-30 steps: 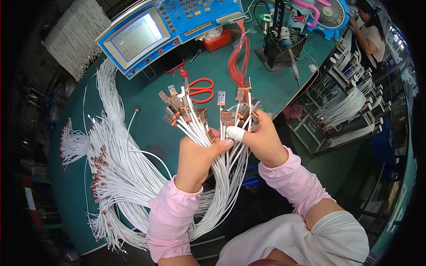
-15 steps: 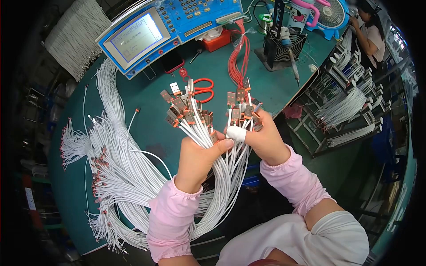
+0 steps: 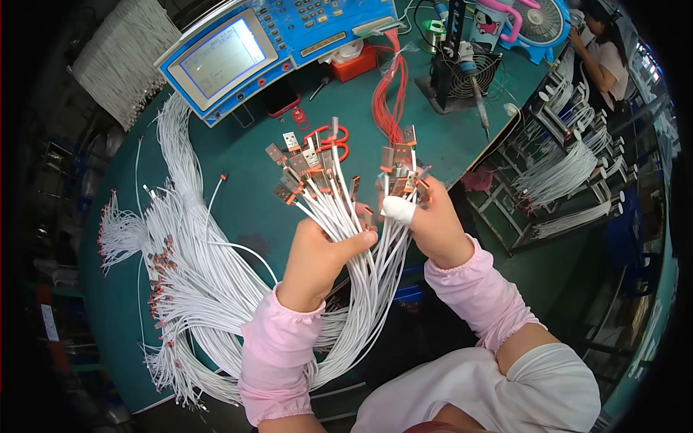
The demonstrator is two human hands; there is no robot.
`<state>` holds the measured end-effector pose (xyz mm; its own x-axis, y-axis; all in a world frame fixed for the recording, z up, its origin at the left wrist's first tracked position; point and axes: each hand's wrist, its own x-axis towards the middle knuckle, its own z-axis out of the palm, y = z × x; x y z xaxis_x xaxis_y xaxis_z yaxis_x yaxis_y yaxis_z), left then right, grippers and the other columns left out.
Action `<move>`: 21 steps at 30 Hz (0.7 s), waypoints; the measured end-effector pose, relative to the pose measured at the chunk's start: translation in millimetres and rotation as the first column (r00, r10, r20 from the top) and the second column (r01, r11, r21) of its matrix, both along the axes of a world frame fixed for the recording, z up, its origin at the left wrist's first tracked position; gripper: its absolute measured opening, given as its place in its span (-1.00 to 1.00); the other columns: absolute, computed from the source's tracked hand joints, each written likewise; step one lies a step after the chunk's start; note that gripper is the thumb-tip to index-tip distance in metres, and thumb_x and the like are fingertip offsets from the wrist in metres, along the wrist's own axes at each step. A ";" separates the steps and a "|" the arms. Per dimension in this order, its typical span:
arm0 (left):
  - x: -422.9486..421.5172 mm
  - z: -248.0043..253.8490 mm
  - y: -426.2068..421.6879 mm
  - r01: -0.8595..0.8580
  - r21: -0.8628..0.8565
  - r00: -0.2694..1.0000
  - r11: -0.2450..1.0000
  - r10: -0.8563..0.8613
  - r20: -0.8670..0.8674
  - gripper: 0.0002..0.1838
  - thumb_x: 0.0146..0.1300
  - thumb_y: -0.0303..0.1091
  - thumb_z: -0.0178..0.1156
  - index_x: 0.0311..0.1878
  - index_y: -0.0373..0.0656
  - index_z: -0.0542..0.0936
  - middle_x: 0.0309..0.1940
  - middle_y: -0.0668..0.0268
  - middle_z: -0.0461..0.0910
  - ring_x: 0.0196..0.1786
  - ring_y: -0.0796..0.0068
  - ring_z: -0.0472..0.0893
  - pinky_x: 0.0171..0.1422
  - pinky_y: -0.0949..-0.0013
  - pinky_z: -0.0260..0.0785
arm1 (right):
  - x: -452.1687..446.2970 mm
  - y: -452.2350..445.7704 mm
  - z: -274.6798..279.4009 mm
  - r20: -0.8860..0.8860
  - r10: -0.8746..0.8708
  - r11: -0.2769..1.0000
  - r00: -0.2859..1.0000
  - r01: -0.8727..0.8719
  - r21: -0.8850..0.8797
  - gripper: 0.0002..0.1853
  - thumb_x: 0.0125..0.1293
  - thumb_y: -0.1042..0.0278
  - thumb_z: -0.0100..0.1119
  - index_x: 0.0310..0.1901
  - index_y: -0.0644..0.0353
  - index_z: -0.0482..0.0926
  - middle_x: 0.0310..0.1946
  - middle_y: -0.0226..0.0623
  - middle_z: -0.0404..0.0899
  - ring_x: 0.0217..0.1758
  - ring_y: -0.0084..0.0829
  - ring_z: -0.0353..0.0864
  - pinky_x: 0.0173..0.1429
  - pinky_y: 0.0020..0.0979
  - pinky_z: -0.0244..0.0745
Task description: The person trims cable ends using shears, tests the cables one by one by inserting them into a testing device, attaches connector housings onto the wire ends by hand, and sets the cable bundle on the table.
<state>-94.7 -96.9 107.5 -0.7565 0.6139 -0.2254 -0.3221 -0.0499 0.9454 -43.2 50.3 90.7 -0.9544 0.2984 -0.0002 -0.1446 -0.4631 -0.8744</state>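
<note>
Right hand (image 3: 437, 225) holds cables (image 3: 386, 256) near table edge (image 3: 471, 164).

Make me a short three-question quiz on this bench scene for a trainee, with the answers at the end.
1. Multiple choice: what does the left hand hold?
A) red wires
B) white cables
C) a fan

2. True or false: the thumb of the right hand wears a white covering.

3. Fill in the blank: the machine with the lit screen has a ____ front panel.

Key: 1. B; 2. true; 3. blue.
</note>
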 end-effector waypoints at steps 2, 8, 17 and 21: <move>1.5 0.1 0.9 -0.018 -0.008 0.999 1.000 0.018 -0.032 -0.71 -0.06 -0.60 0.20 -0.19 -0.35 0.46 -0.40 0.30 0.54 -0.35 0.56 0.52 -0.22 0.50 0.37 | 1.9 -0.9 4.8 -0.056 0.046 0.998 0.997 -0.044 0.040 -0.61 -0.02 0.51 0.23 -0.10 0.26 0.39 -0.28 -0.34 0.49 -0.21 -0.57 0.48 -0.15 -0.53 0.39; -0.3 0.9 1.0 -0.009 -0.066 0.993 0.998 0.001 -0.116 -0.75 -0.05 -0.59 0.21 -0.23 -0.33 0.51 -0.39 0.29 0.56 -0.35 0.58 0.52 -0.22 0.51 0.36 | -1.2 -3.1 5.8 0.067 0.018 0.989 0.998 -0.028 0.143 -0.63 -0.01 0.52 0.23 -0.13 0.26 0.38 -0.36 -0.39 0.52 -0.30 -0.57 0.50 -0.18 -0.54 0.41; -1.4 -6.5 -1.3 -0.026 -0.004 0.994 1.000 0.025 -0.103 -0.74 -0.07 -0.58 0.24 -0.23 -0.32 0.53 -0.37 0.30 0.57 -0.35 0.62 0.50 -0.23 0.53 0.33 | 0.5 -4.4 3.9 0.016 0.042 0.984 0.999 -0.044 0.172 -0.59 -0.03 0.55 0.23 -0.09 0.26 0.37 -0.30 -0.38 0.48 -0.24 -0.60 0.47 -0.16 -0.56 0.38; -0.3 -3.9 1.4 -0.089 0.018 0.990 0.996 0.091 -0.103 -0.74 -0.09 -0.59 0.25 -0.25 -0.31 0.54 -0.37 0.32 0.57 -0.37 0.63 0.50 -0.25 0.53 0.33 | -0.4 -1.9 2.7 0.040 0.031 0.973 0.999 -0.039 0.229 -0.57 -0.05 0.56 0.24 -0.08 0.26 0.36 -0.33 -0.42 0.47 -0.26 -0.61 0.45 -0.15 -0.57 0.37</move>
<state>-94.9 -95.5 103.6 -0.8277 0.5446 -0.1350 -0.2157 -0.0867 0.9726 -43.6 48.4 93.4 -0.9648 0.2611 0.0300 -0.0985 -0.2536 -0.9623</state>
